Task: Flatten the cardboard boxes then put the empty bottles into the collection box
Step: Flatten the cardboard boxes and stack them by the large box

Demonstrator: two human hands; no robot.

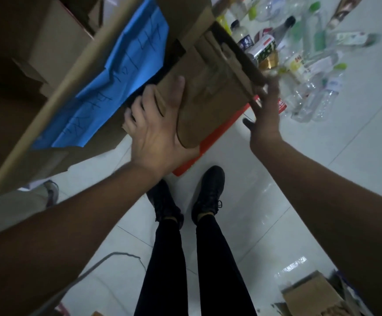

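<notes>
partly blurred right hand (264, 119) (against cardboard (212, 99))

Dim indoor light is falling; the upper left corner is sinking into shadow. White floor tiles (265, 213) are throwing soft glare streaks lower right. Right hand (265, 106), flattened cardboard (208, 99) and bottles (310, 65) are smearing with motion blur. Wide-angle lens is bending edges near borders.

Both arms extended forward. Left hand (155, 131) grips cardboard (210, 103), thumb flat on top. Right hand (264, 115) blurred, fingers straight.
</notes>
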